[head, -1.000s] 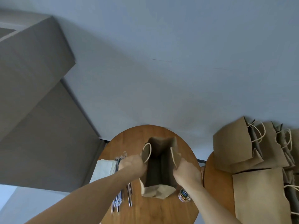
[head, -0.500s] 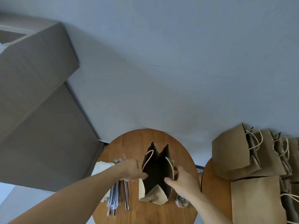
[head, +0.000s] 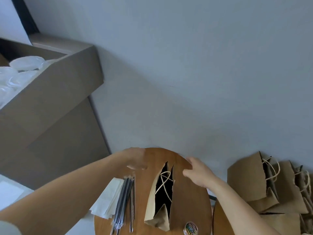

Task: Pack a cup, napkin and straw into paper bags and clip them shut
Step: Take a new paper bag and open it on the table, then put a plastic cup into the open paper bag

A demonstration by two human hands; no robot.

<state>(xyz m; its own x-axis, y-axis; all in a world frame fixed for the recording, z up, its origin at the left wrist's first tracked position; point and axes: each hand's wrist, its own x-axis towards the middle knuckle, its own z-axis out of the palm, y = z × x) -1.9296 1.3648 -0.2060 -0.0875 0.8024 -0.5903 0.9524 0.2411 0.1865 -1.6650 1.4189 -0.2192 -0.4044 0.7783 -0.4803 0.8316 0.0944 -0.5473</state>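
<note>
Noted paper bag standing lower centre, mouth narrow. Found left hand and right hand flanking it, fingers loose, gripping nothing. Recommend widening mouth first, then fetching cup from box, upper left.

We are looking at a round wooden tabletop carrying an open paper bag, straws, napkins overhanging its left edge, and a tub of paper clips.

Single head-worn view, looking steeply down, close above round table
</note>
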